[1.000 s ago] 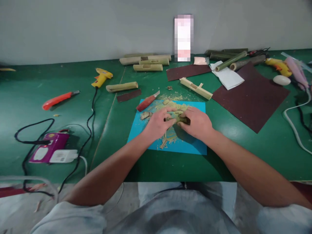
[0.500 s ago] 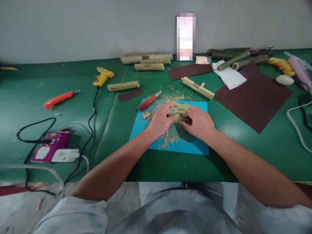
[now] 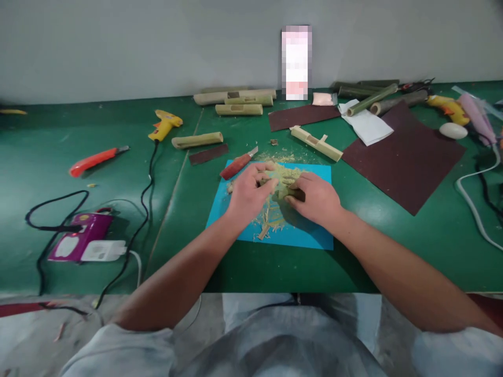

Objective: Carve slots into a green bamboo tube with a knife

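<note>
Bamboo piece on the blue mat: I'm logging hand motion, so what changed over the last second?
The left hand slid left, its fingers leaving the bamboo piece for the shavings beside it. The right hand kept its grip on the piece. Carving knife and blue mat stayed put.

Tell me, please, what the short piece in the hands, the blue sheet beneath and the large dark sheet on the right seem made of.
The short piece in the right hand looks like raw bamboo: green skin, pale shavings around it. The blue sheet is thin, flat and matte, paper or plastic; I cannot tell which. The dark sheet is likely sandpaper: dull maroon-brown, thin.
</note>
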Demonstrator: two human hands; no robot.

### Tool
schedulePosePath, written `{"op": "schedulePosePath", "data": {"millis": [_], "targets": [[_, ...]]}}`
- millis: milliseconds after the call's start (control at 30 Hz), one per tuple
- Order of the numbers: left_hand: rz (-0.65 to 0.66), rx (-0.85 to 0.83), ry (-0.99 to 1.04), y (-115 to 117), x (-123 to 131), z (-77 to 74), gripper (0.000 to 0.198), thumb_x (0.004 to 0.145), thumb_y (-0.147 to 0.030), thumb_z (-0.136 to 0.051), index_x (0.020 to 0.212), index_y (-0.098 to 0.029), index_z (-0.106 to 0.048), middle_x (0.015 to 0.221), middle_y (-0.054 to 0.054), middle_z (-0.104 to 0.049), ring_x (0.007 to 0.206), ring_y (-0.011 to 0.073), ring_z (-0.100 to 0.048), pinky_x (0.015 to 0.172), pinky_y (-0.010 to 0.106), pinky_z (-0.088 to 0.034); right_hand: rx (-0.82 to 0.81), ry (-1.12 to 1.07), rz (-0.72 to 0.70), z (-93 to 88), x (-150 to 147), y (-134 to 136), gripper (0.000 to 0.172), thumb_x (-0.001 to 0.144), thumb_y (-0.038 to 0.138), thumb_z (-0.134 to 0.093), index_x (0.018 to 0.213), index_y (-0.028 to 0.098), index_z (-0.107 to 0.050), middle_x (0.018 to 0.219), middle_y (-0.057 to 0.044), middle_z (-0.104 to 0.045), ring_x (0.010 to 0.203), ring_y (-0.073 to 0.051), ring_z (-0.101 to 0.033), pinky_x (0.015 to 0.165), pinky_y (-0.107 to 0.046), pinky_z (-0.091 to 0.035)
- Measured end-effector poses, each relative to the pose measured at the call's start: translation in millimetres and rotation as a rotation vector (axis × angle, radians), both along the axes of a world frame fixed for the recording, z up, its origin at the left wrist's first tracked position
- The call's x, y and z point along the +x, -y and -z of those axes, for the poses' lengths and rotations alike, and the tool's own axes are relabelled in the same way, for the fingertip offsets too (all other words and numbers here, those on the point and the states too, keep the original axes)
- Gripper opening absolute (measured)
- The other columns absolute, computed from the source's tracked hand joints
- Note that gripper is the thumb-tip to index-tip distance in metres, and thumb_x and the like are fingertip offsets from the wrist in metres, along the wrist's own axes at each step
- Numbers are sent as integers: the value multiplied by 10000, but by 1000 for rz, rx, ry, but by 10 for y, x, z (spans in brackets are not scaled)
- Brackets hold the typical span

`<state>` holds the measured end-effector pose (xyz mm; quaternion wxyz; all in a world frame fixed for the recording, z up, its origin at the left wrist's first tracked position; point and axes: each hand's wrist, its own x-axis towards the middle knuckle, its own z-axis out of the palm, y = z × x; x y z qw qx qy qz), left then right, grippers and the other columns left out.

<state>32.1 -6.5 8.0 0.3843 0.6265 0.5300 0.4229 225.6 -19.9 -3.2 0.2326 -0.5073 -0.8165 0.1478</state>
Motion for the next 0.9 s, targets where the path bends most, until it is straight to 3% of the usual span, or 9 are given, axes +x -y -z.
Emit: {"op": "schedulePosePath", "data": {"millis": [133,233,367,533,767,900], "targets": [[34,32,-38,11,-32,1,83,845,-249,-641,877,-182,-681,699,-17,-624,608,94,-542,554,216,-420,2,7,5,-16,2,5,132,843,325,-683,872,208,-629,934,-68,-629,903,-230,-567,716,-347,-413],[107,0,-110,-2,-41,38,104,836,-216,-625,887,-189,-711,707,-20,-635,607,95,-534,546,215,-416,17,9,-3,-12,1,15,128,843,324,-674,860,208,-621,911,-68,-624,899,-236,-565,717,-354,-413],[114,-72,-48,-7,-59,76,179,806,-223,-671,980,-178,-683,643,-44,-567,542,83,-484,497,211,-380,50,4,-18,7,6,19,132,848,332,-662,856,210,-611,891,-64,-622,879,-234,-559,714,-359,-410],[115,-103,-19,-25,-71,88,142,786,-238,-720,894,-178,-651,644,-40,-566,544,81,-497,488,211,-391,70,-9,-42,14,17,22,131,848,333,-661,868,213,-612,880,-63,-624,870,-237,-562,723,-362,-414],[123,-3,-72,-13,-85,73,151,786,-231,-728,874,-183,-616,750,-16,-618,658,107,-567,606,239,-458,72,-24,-50,11,18,23,123,836,326,-680,855,215,-628,877,-60,-638,877,-233,-575,727,-352,-421],[190,132,-243,-9,-102,30,96,843,-250,-680,807,-182,-623,787,2,-638,701,119,-561,639,247,-453,70,-21,-58,18,21,17,138,844,338,-677,871,207,-641,899,-67,-650,897,-232,-586,735,-350,-428]]}}
